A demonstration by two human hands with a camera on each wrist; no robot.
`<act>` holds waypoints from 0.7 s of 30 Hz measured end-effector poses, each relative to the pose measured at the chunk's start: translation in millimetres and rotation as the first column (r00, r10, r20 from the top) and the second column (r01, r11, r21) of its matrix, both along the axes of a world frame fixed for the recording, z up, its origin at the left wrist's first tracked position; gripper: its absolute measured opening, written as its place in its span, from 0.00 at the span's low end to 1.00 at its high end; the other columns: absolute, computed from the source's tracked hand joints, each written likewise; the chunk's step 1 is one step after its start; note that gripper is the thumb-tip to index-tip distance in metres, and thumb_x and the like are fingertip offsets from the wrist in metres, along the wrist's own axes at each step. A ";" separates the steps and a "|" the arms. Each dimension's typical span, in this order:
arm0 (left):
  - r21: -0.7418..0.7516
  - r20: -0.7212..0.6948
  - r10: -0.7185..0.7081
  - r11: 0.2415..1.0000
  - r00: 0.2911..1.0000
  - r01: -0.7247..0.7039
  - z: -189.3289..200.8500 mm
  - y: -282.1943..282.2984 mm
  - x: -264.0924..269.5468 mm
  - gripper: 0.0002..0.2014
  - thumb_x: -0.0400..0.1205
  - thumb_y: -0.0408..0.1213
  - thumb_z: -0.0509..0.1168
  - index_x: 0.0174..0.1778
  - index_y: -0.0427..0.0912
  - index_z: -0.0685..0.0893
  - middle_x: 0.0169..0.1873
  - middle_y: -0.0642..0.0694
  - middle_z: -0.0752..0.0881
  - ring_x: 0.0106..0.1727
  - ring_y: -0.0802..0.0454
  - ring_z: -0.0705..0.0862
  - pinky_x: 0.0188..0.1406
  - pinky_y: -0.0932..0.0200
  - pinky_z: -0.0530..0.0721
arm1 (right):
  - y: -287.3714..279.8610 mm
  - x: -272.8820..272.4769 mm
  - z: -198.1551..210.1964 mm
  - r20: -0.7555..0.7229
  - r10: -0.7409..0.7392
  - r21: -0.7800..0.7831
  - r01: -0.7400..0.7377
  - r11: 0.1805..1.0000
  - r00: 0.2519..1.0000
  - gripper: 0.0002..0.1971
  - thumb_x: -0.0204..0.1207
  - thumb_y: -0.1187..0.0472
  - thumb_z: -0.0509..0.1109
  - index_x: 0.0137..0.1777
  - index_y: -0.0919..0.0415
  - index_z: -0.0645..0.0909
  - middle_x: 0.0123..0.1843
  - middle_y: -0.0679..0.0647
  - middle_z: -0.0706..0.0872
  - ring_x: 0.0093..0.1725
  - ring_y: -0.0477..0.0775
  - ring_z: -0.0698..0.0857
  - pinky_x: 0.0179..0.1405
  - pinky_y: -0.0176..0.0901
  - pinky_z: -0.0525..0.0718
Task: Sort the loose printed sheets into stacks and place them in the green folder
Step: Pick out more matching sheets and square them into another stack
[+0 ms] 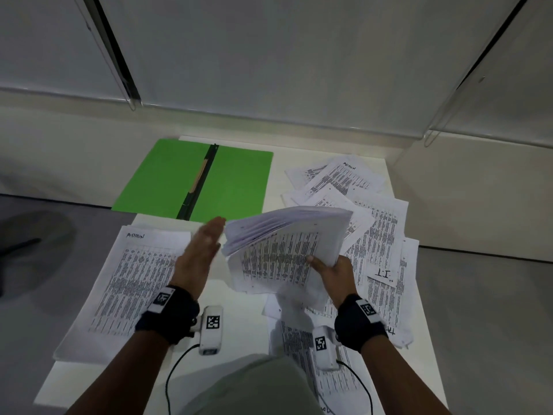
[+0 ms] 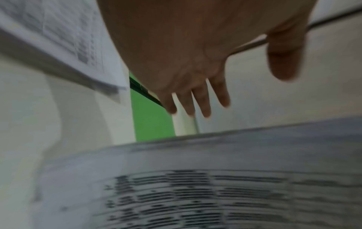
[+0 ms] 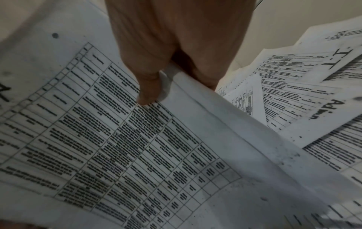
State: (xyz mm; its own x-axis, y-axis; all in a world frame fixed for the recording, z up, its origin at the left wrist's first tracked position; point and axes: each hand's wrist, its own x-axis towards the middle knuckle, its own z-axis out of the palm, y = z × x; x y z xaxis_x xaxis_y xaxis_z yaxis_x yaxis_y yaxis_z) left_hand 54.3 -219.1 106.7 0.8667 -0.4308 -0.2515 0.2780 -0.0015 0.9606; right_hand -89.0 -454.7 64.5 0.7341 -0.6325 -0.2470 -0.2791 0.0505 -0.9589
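one sorted pile of white printed sheets [image 1: 119, 292] lies done; my right hand [image 1: 335, 271] pinches a thick bundle [image 1: 284, 244], my left hand [image 1: 199, 256] is spread. many loose sheets [image 1: 380, 229] remain; the open green paper folder [image 1: 194, 181] holds nothing.

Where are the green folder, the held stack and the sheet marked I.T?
green folder [image 1: 239, 181], head view, bare right flap.
held stack [image 1: 278, 259], head view, printed top page.
I.T sheet [image 1: 383, 272], head view, handwritten label.
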 end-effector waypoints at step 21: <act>0.133 0.045 -0.102 0.986 0.994 0.096 -39.6 -2.5 -18.5 0.21 0.62 0.24 0.81 0.43 0.54 0.90 0.41 0.58 0.92 0.44 0.63 0.89 0.45 0.64 0.87 | 9.5 -19.4 -3.6 -0.012 0.269 -0.056 -0.269 0.961 0.963 0.23 0.67 0.68 0.82 0.59 0.47 0.86 0.58 0.36 0.89 0.61 0.41 0.86 0.65 0.50 0.84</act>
State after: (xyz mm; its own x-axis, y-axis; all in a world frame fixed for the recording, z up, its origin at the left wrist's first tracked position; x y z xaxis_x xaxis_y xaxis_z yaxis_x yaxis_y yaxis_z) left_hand 35.8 -221.6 67.1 0.8346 -0.4814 -0.2677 0.2205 -0.1533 0.9633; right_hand -108.4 -445.2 60.9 0.8782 -0.4248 -0.2199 -0.2790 -0.0813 -0.9569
